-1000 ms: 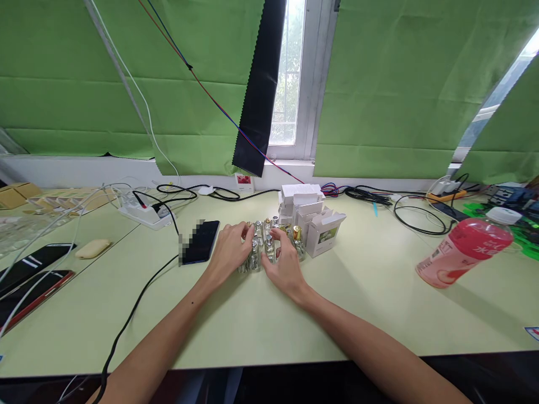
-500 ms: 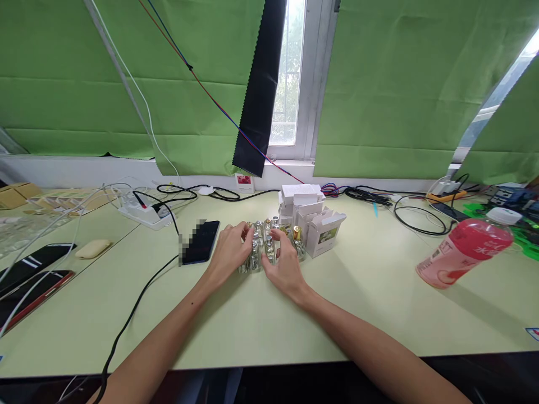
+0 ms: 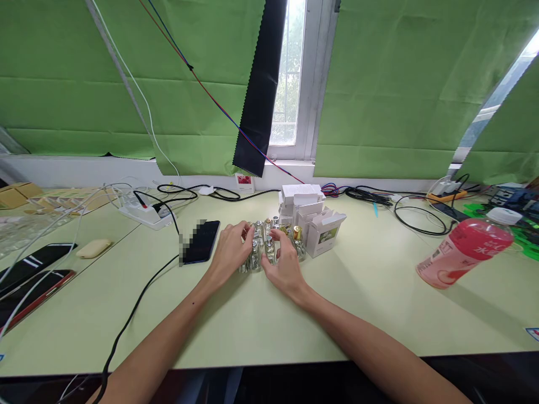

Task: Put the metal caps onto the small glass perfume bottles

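both my hands are in on the cluster of little glass bottles (image 3: pixel 269 244), which stands on the pale green table (image 3: pixel 236 320) roughly in its middle, and i'll take that cluster as my marker for everything else. my left hand (image 3: pixel 229 252) is cupped against the cluster's left side, fingers curled round the outer bottles and touching them, though i can't tell whether any single bottle is truly pinched. my right hand (image 3: pixel 286 264) is on the cluster's right and near side, fingers bent, fingertips resting on the silver caps in the front; again a loose hold, not a clear clamp that i can make out. a gold cap (image 3: pixel 297 231) shows just past my right fingers. right behind and to the right of the bottles, just beside them, sits a heap of small white boxes (image 3: pixel 311 216), one with its flap open. to the left of the bottles, near my left hand, lies a dark phone (image 3: pixel 202 241). further left a white power strip (image 3: pixel 145 214) with a black cable (image 3: pixel 138 303) running toward me. well off to the right of the bottles, a pink drink bottle (image 3: pixel 465 247) lies on its side
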Motion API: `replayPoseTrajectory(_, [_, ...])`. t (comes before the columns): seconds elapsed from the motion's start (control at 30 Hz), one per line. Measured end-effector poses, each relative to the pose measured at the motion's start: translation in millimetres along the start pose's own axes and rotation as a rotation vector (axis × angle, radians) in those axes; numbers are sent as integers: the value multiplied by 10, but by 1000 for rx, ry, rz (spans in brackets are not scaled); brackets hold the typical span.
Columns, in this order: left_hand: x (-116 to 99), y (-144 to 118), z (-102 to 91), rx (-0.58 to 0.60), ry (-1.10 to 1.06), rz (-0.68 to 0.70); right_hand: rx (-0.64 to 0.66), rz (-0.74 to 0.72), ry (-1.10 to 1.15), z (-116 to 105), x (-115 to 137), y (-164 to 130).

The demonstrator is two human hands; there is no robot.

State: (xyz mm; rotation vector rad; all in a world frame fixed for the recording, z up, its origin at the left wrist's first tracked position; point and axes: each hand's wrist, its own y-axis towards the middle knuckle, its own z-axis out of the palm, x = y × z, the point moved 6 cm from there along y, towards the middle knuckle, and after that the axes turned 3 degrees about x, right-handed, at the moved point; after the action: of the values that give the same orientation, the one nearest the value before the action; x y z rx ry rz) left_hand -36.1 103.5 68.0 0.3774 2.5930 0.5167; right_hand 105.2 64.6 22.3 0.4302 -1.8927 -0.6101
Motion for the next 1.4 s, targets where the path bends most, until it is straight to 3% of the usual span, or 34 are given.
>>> replayPoseTrajectory(0.2, [-49,-11,-73,-71,-23,11,-10,-1,-18,5,-9,1])
replayPoseTrajectory(0.57, [-170,-84,-231,-348,-16,186,-22,-4,-24,-13,15,6])
replayPoseTrajectory(0.8, [-230,-118,-284,-404,-30,226,-70,-101,-40,-67,118,18])
replayPoseTrajectory(1.1, [-333,-198,-295,-426,-73,270,-109,-347,-112,-185,355,36])
replayPoseTrajectory(1.23, [-392,-273,-286,-474,-102,355,-114,-438,-142,-201,395,36])
replayPoseTrajectory(1.4, [-422,-308,-246,-471,-108,405,-75,-428,-124,-192,374,58])
